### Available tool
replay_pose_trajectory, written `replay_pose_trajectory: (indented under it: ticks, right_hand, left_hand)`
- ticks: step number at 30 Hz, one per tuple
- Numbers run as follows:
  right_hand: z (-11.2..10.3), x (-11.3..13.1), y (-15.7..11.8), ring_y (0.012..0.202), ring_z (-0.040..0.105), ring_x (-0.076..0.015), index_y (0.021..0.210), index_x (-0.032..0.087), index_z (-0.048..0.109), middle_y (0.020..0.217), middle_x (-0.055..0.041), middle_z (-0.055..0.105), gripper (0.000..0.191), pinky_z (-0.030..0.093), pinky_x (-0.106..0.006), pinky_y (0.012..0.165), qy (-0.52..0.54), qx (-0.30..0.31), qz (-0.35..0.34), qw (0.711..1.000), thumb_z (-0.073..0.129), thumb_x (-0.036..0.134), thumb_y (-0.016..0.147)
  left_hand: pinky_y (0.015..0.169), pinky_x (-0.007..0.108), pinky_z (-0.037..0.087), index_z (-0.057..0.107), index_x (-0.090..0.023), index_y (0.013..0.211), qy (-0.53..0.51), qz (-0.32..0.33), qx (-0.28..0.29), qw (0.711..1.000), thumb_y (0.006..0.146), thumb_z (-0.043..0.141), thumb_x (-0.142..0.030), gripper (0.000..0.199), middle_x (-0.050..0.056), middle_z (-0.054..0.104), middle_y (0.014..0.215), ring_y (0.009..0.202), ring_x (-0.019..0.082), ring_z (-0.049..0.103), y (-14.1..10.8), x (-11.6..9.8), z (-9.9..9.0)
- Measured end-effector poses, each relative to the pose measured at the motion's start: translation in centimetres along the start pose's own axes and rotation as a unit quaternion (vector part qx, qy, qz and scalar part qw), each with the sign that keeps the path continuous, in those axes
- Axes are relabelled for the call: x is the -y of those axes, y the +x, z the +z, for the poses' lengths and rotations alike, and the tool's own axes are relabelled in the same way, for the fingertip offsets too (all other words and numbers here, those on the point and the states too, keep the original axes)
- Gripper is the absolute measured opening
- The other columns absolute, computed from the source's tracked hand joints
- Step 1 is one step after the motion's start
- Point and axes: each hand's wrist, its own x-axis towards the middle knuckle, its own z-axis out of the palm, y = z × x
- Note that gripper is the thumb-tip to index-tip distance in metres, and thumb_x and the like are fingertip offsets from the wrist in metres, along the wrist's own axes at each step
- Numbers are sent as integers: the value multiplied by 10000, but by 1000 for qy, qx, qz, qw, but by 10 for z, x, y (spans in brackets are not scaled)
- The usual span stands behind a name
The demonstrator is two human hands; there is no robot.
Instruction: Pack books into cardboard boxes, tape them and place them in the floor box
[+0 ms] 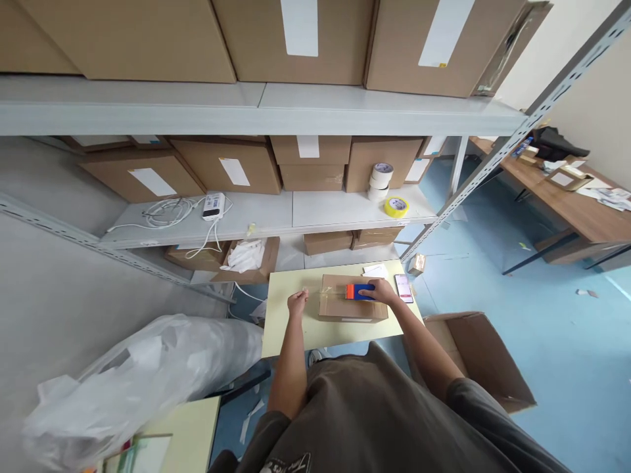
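Note:
A brown cardboard box (340, 309) lies on the pale yellow table (283, 328). My right hand (380, 291) is closed on a blue and orange tape dispenser (359, 292), which sits over the box's top. To the left of the box, my left hand (298, 302) is pinched above the table. Its fingertips appear to hold the end of a clear tape strip (325, 290) that runs toward the box. Beside the box's right end rests a phone (403, 288) with a lit screen. White papers (375, 270) lie behind the box.
Metal shelving (315, 118) with cardboard boxes stands in front. Its middle shelf holds white tape rolls (380, 180), a yellow roll (396, 207) and a power strip (213, 206). An open carton (483, 355) is at right; a large plastic bag (162, 368) lies left.

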Motion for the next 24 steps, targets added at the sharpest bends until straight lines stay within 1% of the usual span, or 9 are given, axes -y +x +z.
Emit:
replay_pose_trajectory:
  ticks: [4,8,11,13,16,18,21,23,24]
  right_hand:
    - [-1,4,1,800,691,-208,891,215,794,891,-77,789,548,389,-247,653,-19,6,8,1000,650,743,916]
    - [-2,7,-2,819,704,-212,925,210,795,913,-75,795,524,394,-250,660,-26,8,19,999,659,716,926]
    - [0,11,-2,858,715,-227,962,209,796,932,-79,798,515,405,-251,676,-33,10,36,999,675,708,918]
    - [1,14,-2,891,722,-235,967,210,796,956,-84,802,510,409,-252,682,-38,12,48,998,682,705,915]
    - [3,18,1,919,731,-245,968,213,793,980,-90,808,509,412,-256,680,-46,17,60,997,683,707,914]
    - [3,20,2,934,738,-251,979,216,793,1001,-93,813,517,420,-258,684,-51,23,61,997,678,716,913]
    - [2,26,5,974,747,-267,1012,218,801,1043,-109,818,548,449,-265,715,-63,35,63,995,669,740,908]
    - [0,31,8,1011,751,-284,1049,210,805,1074,-129,818,576,474,-276,749,-77,46,65,994,670,750,901]
    - [-1,34,9,1030,752,-291,1070,205,806,1096,-139,817,585,485,-282,766,-84,53,65,993,676,748,897]
  left_hand:
    - [608,257,489,754,-145,703,-36,-82,15,996,658,869,-580,453,54,696,650,632,154,623,8,15,14]
    - [605,285,522,771,-104,781,-16,-124,42,991,671,893,-536,462,89,727,706,613,170,656,8,26,35]
    - [626,306,545,790,-82,961,19,-142,45,989,731,865,-550,528,107,757,782,642,199,698,1,35,44]
    - [670,324,564,766,-82,1137,50,-143,34,988,774,837,-563,607,135,786,887,745,242,750,-2,39,44]
    - [844,359,581,691,-127,1329,97,-127,6,987,831,791,-551,662,183,794,1133,1060,312,768,-4,35,38]
    - [974,357,550,690,-182,1337,141,-78,9,987,915,688,-563,569,169,775,1260,1231,310,714,-3,26,36]
    - [1033,340,519,724,-226,1267,214,24,92,972,1014,508,-607,505,127,781,1280,1268,286,697,-5,7,43]
    - [1031,345,515,716,-211,1274,245,50,144,958,1025,499,-610,518,136,781,1281,1265,293,698,-8,-4,52]
    - [1029,348,514,705,-197,1288,257,49,152,953,1027,509,-598,517,149,774,1294,1271,298,695,-11,-7,56]
